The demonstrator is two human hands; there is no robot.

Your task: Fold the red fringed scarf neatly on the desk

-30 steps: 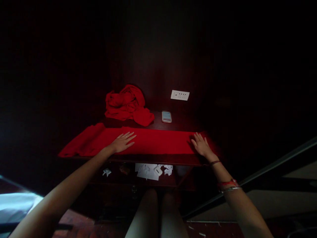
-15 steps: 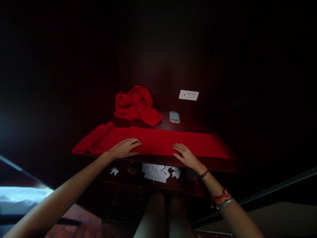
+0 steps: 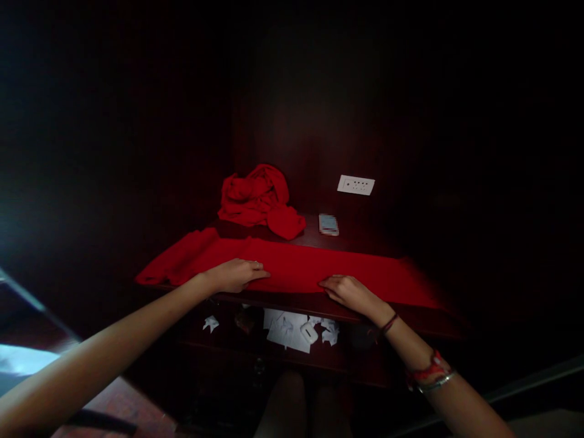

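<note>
A long strip of red cloth (image 3: pixel 292 264) lies flat along the front of the dark wooden desk, its left end bunched in folds. At its near edge, left of the middle, my left hand (image 3: pixel 236 275) has its fingers drawn together on the fabric; a ring shows on one finger. My right hand (image 3: pixel 350 293) pinches the same near edge farther right, thumb and fingers closed. Behind the strip sits a crumpled heap of red cloth (image 3: pixel 260 201), touched by neither hand.
A phone (image 3: pixel 328 224) lies at the back of the desk below a white wall socket (image 3: pixel 356 185). Under the desktop, a lower shelf holds white papers (image 3: pixel 287 337), a small white case (image 3: pixel 309 333) and a crumpled paper scrap (image 3: pixel 210 323).
Both hands have gone from fingers spread flat on the cloth to fingers closed at its near edge. The whole view has shifted slightly, with things appearing lower and farther right.
</note>
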